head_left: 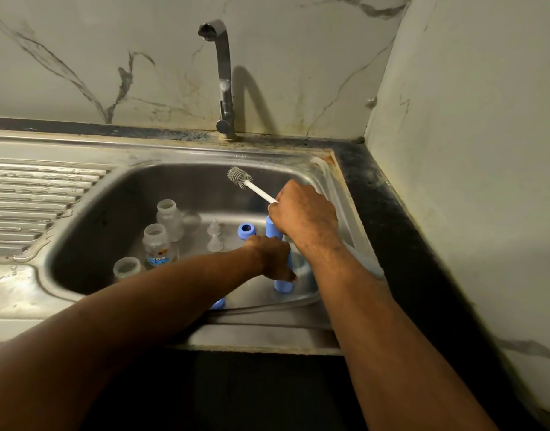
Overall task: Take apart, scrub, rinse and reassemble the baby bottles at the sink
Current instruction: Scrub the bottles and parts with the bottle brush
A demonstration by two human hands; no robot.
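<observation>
Left hand [272,258] grips blue brush holder [283,283] standing near sink's [335,188] front right corner. Right hand [301,213] fisted round white brush [239,178]. Three open bottles [157,244] along left side; nipples [214,234], ring [246,230] mid-basin. Advice: steady one bottle, insert bristles fully, twist.

We reach both bare forearms forward and down, crossing close at the wrists. Our right hand [301,213] sits higher, fist closed, knuckles up, gripping something. Our left hand [272,256] is lower, just beneath it, fingers curled downward, pinching.
</observation>
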